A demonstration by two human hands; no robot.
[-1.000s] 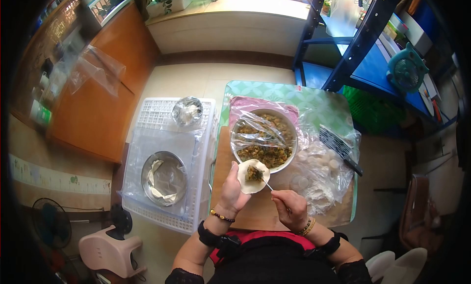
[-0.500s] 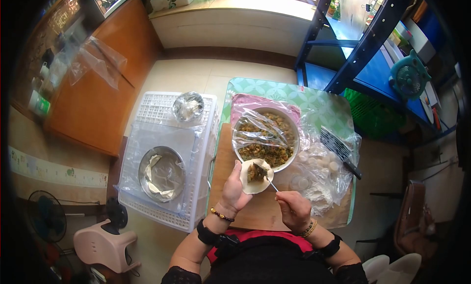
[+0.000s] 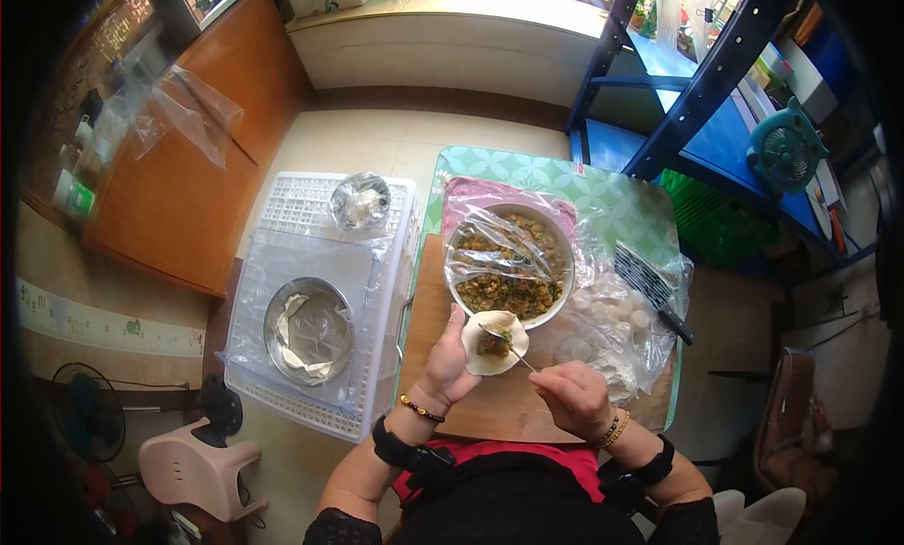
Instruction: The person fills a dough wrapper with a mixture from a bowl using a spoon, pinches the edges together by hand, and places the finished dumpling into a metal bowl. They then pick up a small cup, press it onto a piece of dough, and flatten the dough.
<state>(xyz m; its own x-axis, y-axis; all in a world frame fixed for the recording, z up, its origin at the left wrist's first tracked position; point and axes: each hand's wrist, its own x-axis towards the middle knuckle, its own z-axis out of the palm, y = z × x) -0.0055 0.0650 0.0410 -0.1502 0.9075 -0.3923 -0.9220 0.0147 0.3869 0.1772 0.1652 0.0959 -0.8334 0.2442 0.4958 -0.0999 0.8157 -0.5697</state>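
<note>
A round dough wrapper rests in my left hand, its far edge next to the filling bowl. Chopped filling lies in the middle of the wrapper. My right hand is closed on the handle of a metal spoon, whose tip is in that filling. Just beyond stands a big bowl of chopped filling, partly covered by clear plastic film. To the right, pale dough pieces sit under plastic beside a heap of flour.
A cleaver lies at the board's right side. Left of the wooden board, a metal pan with folded dumplings stands on a white crate, near a small film-covered bowl. A pink stool is lower left.
The spoon has shifted toward the middle of the wrapper and sits lower in the filling. My right hand has turned slightly. The left hand still holds the wrapper.
</note>
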